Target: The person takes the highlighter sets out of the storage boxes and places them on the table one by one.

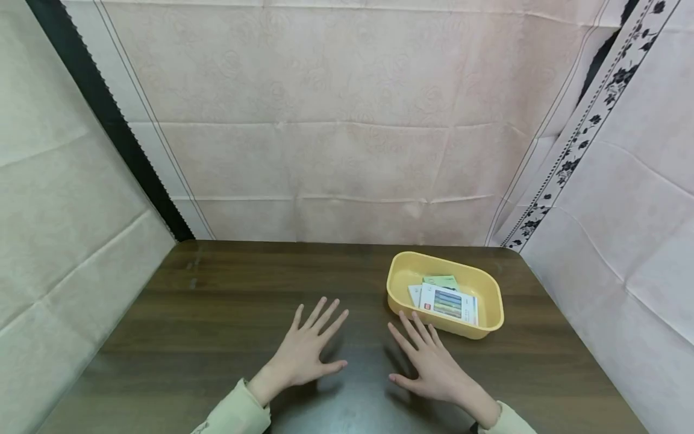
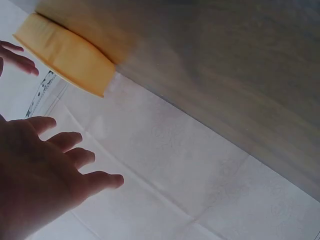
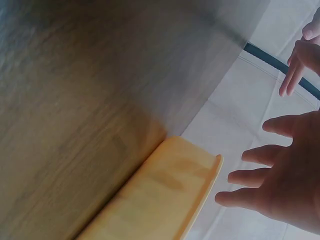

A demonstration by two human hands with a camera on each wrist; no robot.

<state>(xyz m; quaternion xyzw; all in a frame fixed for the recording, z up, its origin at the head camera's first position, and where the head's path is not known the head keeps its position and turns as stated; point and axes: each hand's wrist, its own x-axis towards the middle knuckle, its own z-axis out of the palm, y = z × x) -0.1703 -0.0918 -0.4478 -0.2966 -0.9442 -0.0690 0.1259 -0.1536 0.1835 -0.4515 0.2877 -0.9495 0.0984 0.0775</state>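
Note:
My left hand hovers over the middle of the table, fingers spread and straight, holding nothing. To its right my right hand is likewise spread above the wood, its fingertips near the front wall of a yellow plastic basket. Inside the basket lie a white box with a striped coloured picture, a green item and another white piece partly covered by the box. The left wrist view has the left palm with the basket beyond. In the right wrist view the basket's side is close to the right hand.
The dark wooden table is bounded by a pale patterned cloth at the back. White cloth also hangs on the left and right, with a black strip and a floral band at the corners.

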